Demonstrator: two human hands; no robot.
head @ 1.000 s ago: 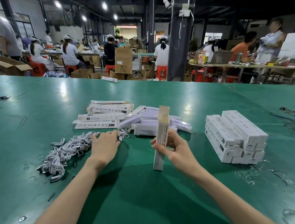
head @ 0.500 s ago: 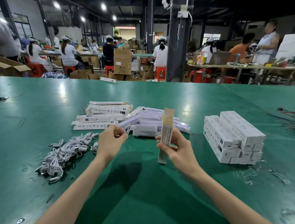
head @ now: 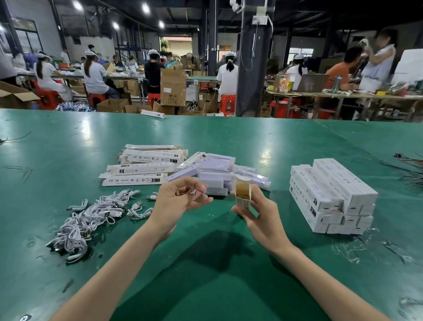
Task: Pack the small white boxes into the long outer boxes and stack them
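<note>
Curls the right grip (head: 259, 217) round a long outer box (head: 242, 198) above the desk (head: 220, 276), open end toward the camera, and pinches a small white piece (head: 193, 191) in the left grip (head: 176, 203), small white boxes (head: 217, 168) heaped just behind, packed stack (head: 330, 193) to the right.

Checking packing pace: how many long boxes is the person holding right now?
1. The long box, open end toward the camera, is in the right hand. The left hand pinches only a small item.
</note>
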